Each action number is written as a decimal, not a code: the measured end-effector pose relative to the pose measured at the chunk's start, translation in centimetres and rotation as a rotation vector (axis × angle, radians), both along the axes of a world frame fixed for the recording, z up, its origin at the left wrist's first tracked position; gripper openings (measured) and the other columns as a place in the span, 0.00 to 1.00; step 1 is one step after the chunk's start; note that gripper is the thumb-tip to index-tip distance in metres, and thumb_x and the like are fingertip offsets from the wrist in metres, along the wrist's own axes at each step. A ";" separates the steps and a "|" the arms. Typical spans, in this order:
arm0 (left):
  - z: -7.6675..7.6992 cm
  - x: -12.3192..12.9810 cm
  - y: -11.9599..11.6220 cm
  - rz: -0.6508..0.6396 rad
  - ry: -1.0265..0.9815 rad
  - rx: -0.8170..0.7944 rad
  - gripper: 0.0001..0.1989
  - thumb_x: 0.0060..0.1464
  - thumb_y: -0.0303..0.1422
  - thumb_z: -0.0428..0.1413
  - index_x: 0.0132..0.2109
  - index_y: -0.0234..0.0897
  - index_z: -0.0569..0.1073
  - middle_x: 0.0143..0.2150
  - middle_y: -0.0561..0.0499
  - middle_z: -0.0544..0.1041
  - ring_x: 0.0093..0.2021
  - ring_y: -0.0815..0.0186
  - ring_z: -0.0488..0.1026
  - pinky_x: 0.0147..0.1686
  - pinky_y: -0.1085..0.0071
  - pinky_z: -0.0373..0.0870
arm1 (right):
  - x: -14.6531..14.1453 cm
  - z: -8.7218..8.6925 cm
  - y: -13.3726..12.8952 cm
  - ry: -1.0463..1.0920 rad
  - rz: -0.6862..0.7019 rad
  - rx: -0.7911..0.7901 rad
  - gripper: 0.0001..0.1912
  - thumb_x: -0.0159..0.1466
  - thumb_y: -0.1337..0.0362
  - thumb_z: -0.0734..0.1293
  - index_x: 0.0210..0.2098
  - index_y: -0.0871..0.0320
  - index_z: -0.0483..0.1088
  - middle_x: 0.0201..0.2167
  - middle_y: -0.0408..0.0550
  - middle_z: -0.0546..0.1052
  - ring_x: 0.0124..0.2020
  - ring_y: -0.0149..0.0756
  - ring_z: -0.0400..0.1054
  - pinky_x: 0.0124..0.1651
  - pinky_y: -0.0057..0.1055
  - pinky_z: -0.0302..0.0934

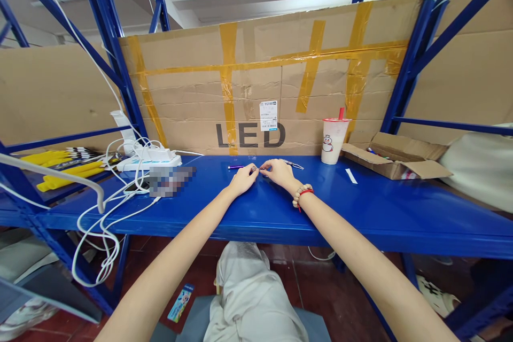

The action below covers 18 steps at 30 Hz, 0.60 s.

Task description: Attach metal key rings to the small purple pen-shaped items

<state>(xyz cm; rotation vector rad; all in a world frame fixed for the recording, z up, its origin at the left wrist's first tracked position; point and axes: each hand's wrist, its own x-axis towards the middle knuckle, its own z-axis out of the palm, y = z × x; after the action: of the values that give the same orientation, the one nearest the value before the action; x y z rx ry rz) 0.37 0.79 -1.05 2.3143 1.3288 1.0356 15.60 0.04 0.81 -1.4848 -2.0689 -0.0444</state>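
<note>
My left hand (pixel 242 179) and my right hand (pixel 279 173) meet near the middle of the blue tabletop (pixel 240 214). Both have their fingers pinched together, almost touching. Between the fingertips is something small and dark, too tiny to name. A beaded bracelet with a red cord (pixel 303 195) circles my right wrist. Just behind my left hand lies a thin purple-blue pen-like stick (pixel 235 167). Beyond my right hand, partly hidden by it, is a slim metallic tool (pixel 295 164) whose kind I cannot tell.
A power strip (pixel 154 156) with tangled white cables (pixel 105 235) occupies the left side. On the right stand a drink cup with a red straw (pixel 333 141) and an open cardboard box (pixel 395 157); a white paper strip (pixel 351 176) lies nearby. Cardboard (pixel 192 96) walls the back.
</note>
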 end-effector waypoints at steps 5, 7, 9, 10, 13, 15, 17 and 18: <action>0.0 0.0 0.0 0.002 -0.008 -0.006 0.10 0.54 0.35 0.44 0.27 0.38 0.64 0.24 0.55 0.71 0.28 0.68 0.67 0.36 0.70 0.64 | 0.0 -0.1 0.1 -0.001 0.000 -0.001 0.09 0.58 0.59 0.65 0.35 0.53 0.74 0.36 0.43 0.77 0.38 0.33 0.70 0.35 0.25 0.60; 0.0 0.0 0.0 0.009 -0.011 -0.010 0.10 0.54 0.35 0.44 0.28 0.38 0.64 0.24 0.55 0.71 0.28 0.67 0.67 0.37 0.70 0.64 | 0.0 -0.1 0.2 -0.001 0.002 0.000 0.09 0.58 0.59 0.65 0.36 0.53 0.74 0.36 0.43 0.77 0.38 0.33 0.70 0.35 0.25 0.60; 0.0 0.0 0.0 0.010 -0.010 -0.011 0.10 0.54 0.35 0.44 0.28 0.38 0.65 0.24 0.55 0.71 0.29 0.67 0.67 0.37 0.70 0.64 | 0.1 -0.1 0.2 -0.002 -0.003 -0.003 0.09 0.58 0.59 0.64 0.35 0.53 0.74 0.36 0.43 0.77 0.38 0.33 0.70 0.36 0.25 0.60; 0.0 0.0 0.0 0.009 -0.009 -0.010 0.10 0.54 0.35 0.44 0.27 0.38 0.65 0.24 0.55 0.71 0.29 0.67 0.67 0.37 0.70 0.64 | 0.1 -0.1 0.1 -0.004 -0.006 -0.006 0.09 0.58 0.59 0.65 0.35 0.53 0.74 0.36 0.44 0.77 0.38 0.33 0.70 0.35 0.25 0.60; -0.1 0.0 0.1 0.004 -0.004 -0.006 0.11 0.54 0.36 0.44 0.27 0.38 0.65 0.24 0.55 0.71 0.29 0.67 0.67 0.37 0.70 0.64 | 0.1 -0.1 0.2 -0.009 -0.006 -0.015 0.08 0.57 0.60 0.65 0.35 0.54 0.74 0.35 0.43 0.77 0.38 0.33 0.70 0.35 0.25 0.60; -0.1 0.0 0.1 0.002 0.000 -0.003 0.11 0.54 0.36 0.44 0.27 0.38 0.64 0.24 0.55 0.71 0.29 0.67 0.68 0.37 0.70 0.64 | 0.1 -0.1 0.2 -0.009 0.001 -0.016 0.07 0.57 0.61 0.66 0.34 0.54 0.74 0.35 0.43 0.77 0.38 0.33 0.70 0.35 0.24 0.60; -0.1 0.0 0.1 0.002 0.000 0.001 0.11 0.54 0.36 0.44 0.28 0.38 0.64 0.24 0.55 0.71 0.29 0.67 0.68 0.37 0.70 0.64 | 0.1 -0.1 0.2 -0.008 -0.001 -0.014 0.07 0.57 0.62 0.66 0.34 0.53 0.74 0.35 0.43 0.77 0.38 0.33 0.70 0.34 0.24 0.59; -0.1 0.0 0.1 0.003 0.001 0.002 0.11 0.54 0.36 0.44 0.28 0.38 0.64 0.24 0.55 0.71 0.29 0.67 0.68 0.37 0.70 0.64 | 0.1 -0.2 0.2 -0.008 -0.002 -0.011 0.07 0.57 0.62 0.66 0.34 0.53 0.74 0.35 0.43 0.77 0.37 0.33 0.70 0.33 0.24 0.59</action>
<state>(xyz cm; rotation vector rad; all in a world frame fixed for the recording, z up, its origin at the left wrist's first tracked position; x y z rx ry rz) 0.37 0.86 -1.14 2.3154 1.3323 1.0378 15.75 0.29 0.66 -1.4958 -2.0773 -0.0396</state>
